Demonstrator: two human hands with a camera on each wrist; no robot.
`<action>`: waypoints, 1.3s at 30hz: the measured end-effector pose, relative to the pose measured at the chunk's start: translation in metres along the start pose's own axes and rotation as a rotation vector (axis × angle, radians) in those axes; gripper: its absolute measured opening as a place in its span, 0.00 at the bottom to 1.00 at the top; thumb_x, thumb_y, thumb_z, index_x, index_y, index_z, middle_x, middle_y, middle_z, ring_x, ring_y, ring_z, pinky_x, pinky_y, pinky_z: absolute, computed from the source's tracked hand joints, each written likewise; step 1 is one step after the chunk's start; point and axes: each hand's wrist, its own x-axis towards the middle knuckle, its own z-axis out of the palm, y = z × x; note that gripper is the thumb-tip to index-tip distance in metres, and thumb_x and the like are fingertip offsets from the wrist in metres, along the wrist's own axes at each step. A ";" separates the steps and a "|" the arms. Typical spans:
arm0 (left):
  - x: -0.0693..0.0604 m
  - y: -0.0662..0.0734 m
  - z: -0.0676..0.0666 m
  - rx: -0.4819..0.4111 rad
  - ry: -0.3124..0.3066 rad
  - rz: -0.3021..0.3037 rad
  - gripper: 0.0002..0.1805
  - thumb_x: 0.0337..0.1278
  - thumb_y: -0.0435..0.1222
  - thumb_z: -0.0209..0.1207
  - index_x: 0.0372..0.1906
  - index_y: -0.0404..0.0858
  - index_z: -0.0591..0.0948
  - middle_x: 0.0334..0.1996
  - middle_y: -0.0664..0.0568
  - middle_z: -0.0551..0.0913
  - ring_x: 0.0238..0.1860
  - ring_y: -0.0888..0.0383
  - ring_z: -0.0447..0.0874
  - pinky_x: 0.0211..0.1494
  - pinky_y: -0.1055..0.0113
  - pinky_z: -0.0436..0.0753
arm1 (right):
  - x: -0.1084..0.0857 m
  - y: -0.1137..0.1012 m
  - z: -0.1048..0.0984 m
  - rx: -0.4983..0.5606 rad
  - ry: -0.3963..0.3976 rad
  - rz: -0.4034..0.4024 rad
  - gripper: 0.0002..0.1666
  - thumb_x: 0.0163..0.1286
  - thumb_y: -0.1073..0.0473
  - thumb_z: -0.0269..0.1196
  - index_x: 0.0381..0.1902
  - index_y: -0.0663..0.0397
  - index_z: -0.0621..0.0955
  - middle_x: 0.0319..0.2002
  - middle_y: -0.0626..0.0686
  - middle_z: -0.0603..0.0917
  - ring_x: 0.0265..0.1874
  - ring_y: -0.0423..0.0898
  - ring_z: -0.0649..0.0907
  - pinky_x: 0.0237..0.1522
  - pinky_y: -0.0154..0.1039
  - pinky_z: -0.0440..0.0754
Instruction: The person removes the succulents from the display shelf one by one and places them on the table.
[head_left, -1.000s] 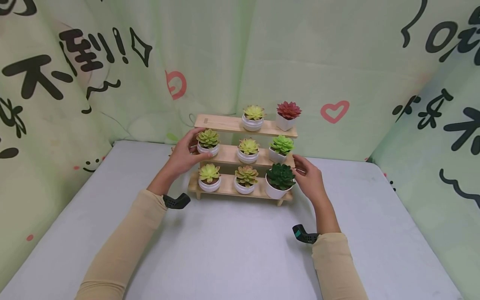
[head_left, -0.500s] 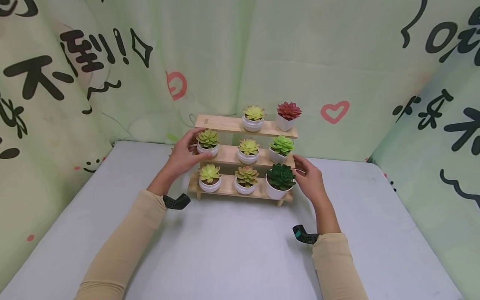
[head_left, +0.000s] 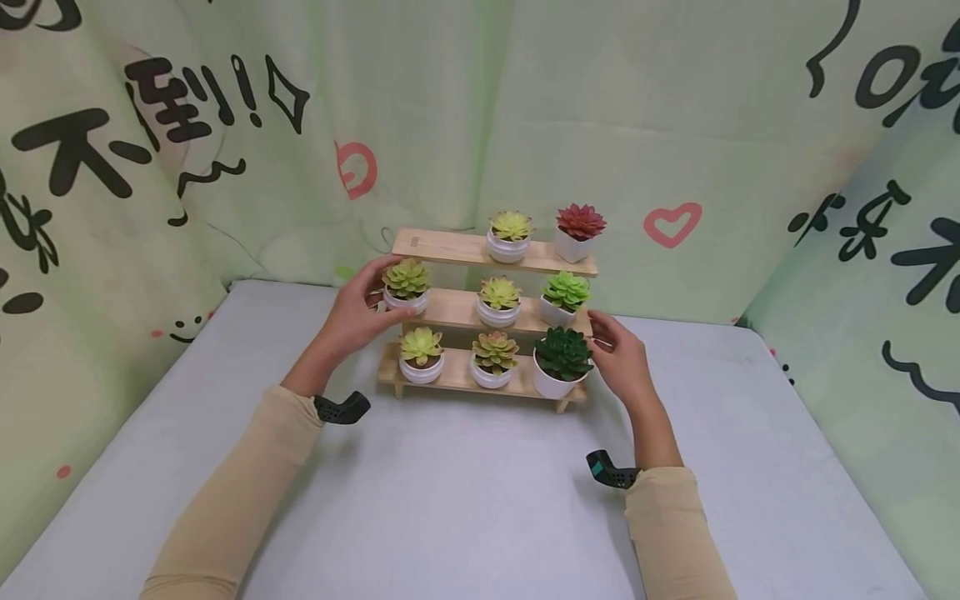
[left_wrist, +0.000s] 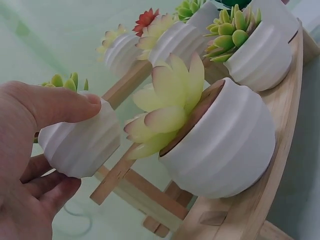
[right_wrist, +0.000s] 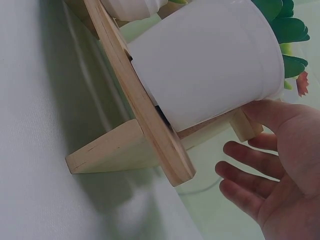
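My left hand (head_left: 358,310) pinches the white ribbed pot of a green succulent (head_left: 406,283) between thumb and fingers. That pot (left_wrist: 82,142) is at the left end of the middle shelf of a three-tier wooden stand (head_left: 452,308). In the left wrist view it appears apart from the wood. My right hand (head_left: 621,357) is by the stand's right side, beside a dark green succulent (head_left: 564,354) in a smooth white pot (right_wrist: 210,65). Its fingers (right_wrist: 252,160) are loosely extended and grip nothing. The thumb lies close behind that pot; whether it touches is hidden.
The top shelf bears a yellow succulent (head_left: 508,237) and a red one (head_left: 577,233). More potted succulents stand on the middle and bottom shelves, including a bright green one (head_left: 564,297). A white table (head_left: 480,492) lies beneath, with a printed green curtain (head_left: 600,125) behind.
My left hand has shifted slightly left with the green succulent, toward the outside of the middle shelf. The right hand and the stand have stayed put.
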 end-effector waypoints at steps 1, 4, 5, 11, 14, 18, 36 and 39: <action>-0.001 0.000 -0.001 -0.004 0.004 0.000 0.41 0.49 0.38 0.71 0.70 0.50 0.65 0.64 0.44 0.72 0.64 0.49 0.72 0.68 0.52 0.73 | 0.000 0.000 0.000 -0.002 0.001 0.002 0.29 0.72 0.65 0.54 0.70 0.58 0.66 0.63 0.65 0.74 0.64 0.58 0.74 0.65 0.50 0.74; -0.004 -0.001 -0.005 -0.007 0.006 0.000 0.42 0.49 0.38 0.71 0.70 0.50 0.64 0.65 0.44 0.72 0.64 0.49 0.72 0.68 0.52 0.73 | 0.000 -0.001 0.000 -0.002 -0.002 0.003 0.29 0.72 0.65 0.54 0.70 0.59 0.66 0.63 0.65 0.74 0.64 0.59 0.74 0.65 0.50 0.74; -0.005 -0.002 -0.006 -0.007 0.006 -0.002 0.42 0.49 0.38 0.71 0.71 0.50 0.64 0.65 0.43 0.72 0.64 0.48 0.72 0.68 0.52 0.73 | 0.000 -0.001 0.000 0.002 -0.004 0.004 0.29 0.73 0.65 0.54 0.70 0.59 0.66 0.63 0.65 0.74 0.64 0.59 0.74 0.65 0.50 0.74; -0.010 -0.004 -0.012 0.002 0.002 -0.019 0.43 0.50 0.38 0.70 0.72 0.49 0.62 0.66 0.43 0.70 0.65 0.47 0.71 0.68 0.51 0.73 | 0.001 0.000 -0.001 0.005 -0.015 0.002 0.29 0.73 0.66 0.54 0.70 0.59 0.65 0.64 0.66 0.73 0.64 0.59 0.74 0.66 0.50 0.73; -0.012 -0.005 -0.015 0.000 -0.002 -0.025 0.43 0.51 0.38 0.70 0.72 0.47 0.62 0.67 0.43 0.69 0.65 0.46 0.70 0.68 0.50 0.72 | 0.001 0.001 -0.001 -0.003 -0.013 -0.005 0.29 0.73 0.66 0.53 0.70 0.59 0.65 0.63 0.66 0.73 0.64 0.59 0.74 0.65 0.50 0.73; -0.015 -0.008 -0.018 -0.006 -0.003 -0.026 0.43 0.51 0.37 0.70 0.72 0.46 0.62 0.68 0.42 0.68 0.66 0.45 0.70 0.69 0.49 0.72 | 0.000 0.001 -0.001 -0.009 -0.009 -0.010 0.29 0.73 0.66 0.54 0.70 0.59 0.65 0.63 0.66 0.74 0.64 0.59 0.74 0.65 0.50 0.74; -0.026 -0.017 -0.032 0.016 0.014 -0.027 0.43 0.52 0.36 0.69 0.72 0.44 0.61 0.69 0.42 0.67 0.68 0.46 0.68 0.70 0.50 0.71 | 0.000 0.001 0.000 0.004 -0.017 -0.003 0.29 0.73 0.65 0.54 0.71 0.57 0.65 0.63 0.65 0.74 0.64 0.59 0.74 0.65 0.51 0.74; -0.028 -0.018 -0.035 0.025 0.017 -0.033 0.44 0.52 0.36 0.69 0.73 0.44 0.60 0.70 0.42 0.66 0.69 0.45 0.67 0.70 0.49 0.70 | 0.000 0.002 0.000 0.003 -0.013 -0.006 0.29 0.73 0.66 0.54 0.71 0.57 0.65 0.63 0.65 0.74 0.64 0.59 0.74 0.65 0.51 0.74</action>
